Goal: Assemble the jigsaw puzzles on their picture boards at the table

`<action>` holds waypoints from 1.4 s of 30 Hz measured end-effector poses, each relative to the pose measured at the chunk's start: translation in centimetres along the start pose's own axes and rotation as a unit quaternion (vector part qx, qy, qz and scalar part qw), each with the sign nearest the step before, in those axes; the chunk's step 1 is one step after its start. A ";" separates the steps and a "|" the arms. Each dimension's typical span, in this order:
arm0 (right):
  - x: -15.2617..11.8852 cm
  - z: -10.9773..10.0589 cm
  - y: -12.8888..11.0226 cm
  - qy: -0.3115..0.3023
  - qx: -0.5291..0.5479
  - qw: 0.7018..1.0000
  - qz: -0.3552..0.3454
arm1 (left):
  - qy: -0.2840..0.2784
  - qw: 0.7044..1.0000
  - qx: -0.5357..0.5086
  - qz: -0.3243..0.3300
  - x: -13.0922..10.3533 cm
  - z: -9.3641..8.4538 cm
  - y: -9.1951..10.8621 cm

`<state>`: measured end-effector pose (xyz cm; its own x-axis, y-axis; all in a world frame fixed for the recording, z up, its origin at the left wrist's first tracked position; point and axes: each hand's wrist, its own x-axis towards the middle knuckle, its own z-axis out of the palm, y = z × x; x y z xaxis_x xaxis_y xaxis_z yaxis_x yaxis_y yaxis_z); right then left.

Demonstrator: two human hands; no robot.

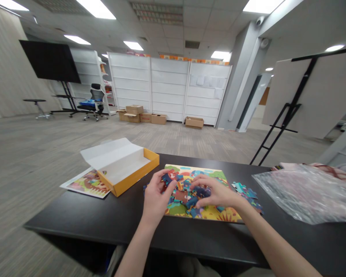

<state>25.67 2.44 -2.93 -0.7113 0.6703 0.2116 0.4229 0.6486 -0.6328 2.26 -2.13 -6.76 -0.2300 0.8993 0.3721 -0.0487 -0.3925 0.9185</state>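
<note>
Several jigsaw pieces (181,197), mostly dark blue, brown and red, lie heaped on a colourful picture board (230,216) on the black table. At the heap's left side my left hand (156,195) curls its thumb and fingers around some dark blue and red pieces. My right hand (216,191) arches over the right part of the heap. Its thumb and fingers are apart, with dark pieces showing between them; whether it touches them is unclear. More loose pieces (246,192) lie past the board's right edge, partly behind my right forearm.
An open yellow box (137,175) with a white lid flap stands at the left on the table (103,223), beside a printed picture sheet (89,184). Clear plastic packaging (308,192) covers the right side. Cardboard boxes (134,113) and white shelving (168,88) stand far back.
</note>
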 end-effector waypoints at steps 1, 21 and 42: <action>-0.2 -0.3 0.1 -0.026 -0.027 0.999 -0.006 | 0.034 0.999 -0.017 -0.004 0.2 -0.4 -0.1; -1.0 -3.0 1.6 0.048 0.253 0.964 0.072 | 0.110 0.991 -0.060 -0.043 1.0 -2.0 -0.3; -5.3 -7.9 12.6 0.170 -0.268 0.902 0.292 | 0.109 0.992 -0.051 -0.026 0.7 -5.4 0.9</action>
<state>39.15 9.89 -6.15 -0.1041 0.9672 0.2317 0.9453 0.1686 -0.2791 -3.21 -2.91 -6.42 -0.4280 0.8604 0.2767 -0.1617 -0.3741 0.9132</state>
